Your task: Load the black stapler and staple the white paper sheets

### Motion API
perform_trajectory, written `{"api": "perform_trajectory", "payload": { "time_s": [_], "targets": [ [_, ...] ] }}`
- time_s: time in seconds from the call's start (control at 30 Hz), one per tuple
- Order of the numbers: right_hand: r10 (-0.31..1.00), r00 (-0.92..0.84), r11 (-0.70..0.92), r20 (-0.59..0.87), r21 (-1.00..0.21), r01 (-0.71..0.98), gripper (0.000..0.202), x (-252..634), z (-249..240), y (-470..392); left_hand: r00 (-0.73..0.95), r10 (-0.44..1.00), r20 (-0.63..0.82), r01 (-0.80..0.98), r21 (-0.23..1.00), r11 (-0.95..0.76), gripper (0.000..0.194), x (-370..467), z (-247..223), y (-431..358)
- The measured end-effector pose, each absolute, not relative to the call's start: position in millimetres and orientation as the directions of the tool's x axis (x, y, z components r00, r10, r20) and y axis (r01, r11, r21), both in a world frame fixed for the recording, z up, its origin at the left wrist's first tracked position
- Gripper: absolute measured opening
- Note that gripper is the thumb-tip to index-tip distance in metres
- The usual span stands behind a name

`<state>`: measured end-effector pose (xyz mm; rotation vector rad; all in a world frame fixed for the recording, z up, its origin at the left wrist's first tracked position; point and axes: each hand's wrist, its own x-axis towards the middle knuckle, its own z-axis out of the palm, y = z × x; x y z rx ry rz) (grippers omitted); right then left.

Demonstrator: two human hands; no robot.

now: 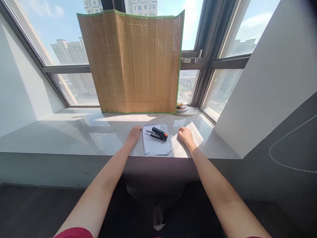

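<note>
A black stapler [159, 134] with an orange-red patch at one end lies on a small stack of white paper [156, 147], its jaw pointing left. Dark printing shows along the upper right of the sheets. Just left of the paper, my left hand [134, 133] rests on the window sill with its fingers curled in. On the other side, a little apart from the sheets, my right hand [186, 135] is a loose fist on the sill. Nothing shows in either hand, and the stapler lies between them, untouched.
A brown bamboo mat [146, 62] with green edging stands upright against the windows. Some stacked round plates or discs [184, 110] sit by its lower right corner. The glossy sill [74, 132] ends at a front edge, and a white wall [267, 76] slants along the right.
</note>
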<state>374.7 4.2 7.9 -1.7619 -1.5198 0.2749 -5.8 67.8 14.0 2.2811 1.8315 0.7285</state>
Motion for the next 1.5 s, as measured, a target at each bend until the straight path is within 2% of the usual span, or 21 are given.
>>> {"api": "perform_trajectory", "payload": {
  "time_s": [0.13, 0.27, 0.37, 0.43, 0.53, 0.6, 0.8, 0.93, 1.27, 1.5],
  "targets": [
    [0.899, 0.219, 0.147, 0.379, -0.733, 0.664, 0.024, 352.0, 16.4, 5.6, 0.166, 0.909, 0.382, 0.836, 0.434, -0.335, 0.03, -3.1, 7.4, 31.6],
    [0.864, 0.179, 0.324, 0.471, -0.792, 0.518, 0.04, 304.4, 18.8, 6.1, 0.196, 0.826, 0.528, 0.645, 0.565, -0.514, 0.035, -0.8, 5.0, 16.4],
    [0.816, -0.003, 0.502, 0.578, -0.706, 0.5, 0.037, 275.9, 15.7, 3.2, 0.178, 0.816, 0.55, 0.591, 0.603, -0.536, 0.022, -2.2, 5.3, 17.4],
    [0.784, -0.109, 0.566, 0.612, -0.631, 0.531, 0.035, 266.6, 13.0, 2.0, 0.176, 0.816, 0.55, 0.585, 0.609, -0.536, 0.016, -3.0, 6.4, 18.4],
    [0.821, -0.162, 0.526, 0.547, -0.616, 0.586, 0.04, 262.6, 9.0, 3.8, 0.208, 0.802, 0.56, 0.587, 0.585, -0.56, 0.014, -2.3, 10.2, 15.5],
    [0.849, -0.163, 0.494, 0.503, -0.643, 0.585, 0.034, 262.4, 6.6, 5.8, 0.241, 0.774, 0.586, 0.584, 0.549, -0.598, 0.016, -0.7, 14.1, 11.2],
    [0.783, -0.155, 0.58, 0.602, -0.619, 0.529, 0.034, 263.2, 3.6, 3.6, 0.362, 0.718, 0.595, 0.592, 0.448, -0.67, 0.013, 3.6, 22.0, 5.0],
    [0.773, -0.232, 0.614, 0.591, -0.603, 0.509, 0.032, 262.2, 5.3, -0.5, 0.378, 0.69, 0.617, 0.592, 0.412, -0.693, 0.011, 3.2, 20.8, 7.8],
    [0.784, -0.223, 0.602, 0.579, -0.624, 0.499, 0.034, 263.8, 8.6, -5.3, 0.39, 0.723, 0.57, 0.631, 0.407, -0.661, 0.012, 3.6, 20.7, 9.3],
    [0.749, -0.219, 0.644, 0.625, -0.612, 0.458, 0.033, 264.8, 6.6, -3.8, 0.366, 0.724, 0.585, 0.61, 0.436, -0.661, 0.013, 4.2, 22.5, 7.5]
  ]
}}
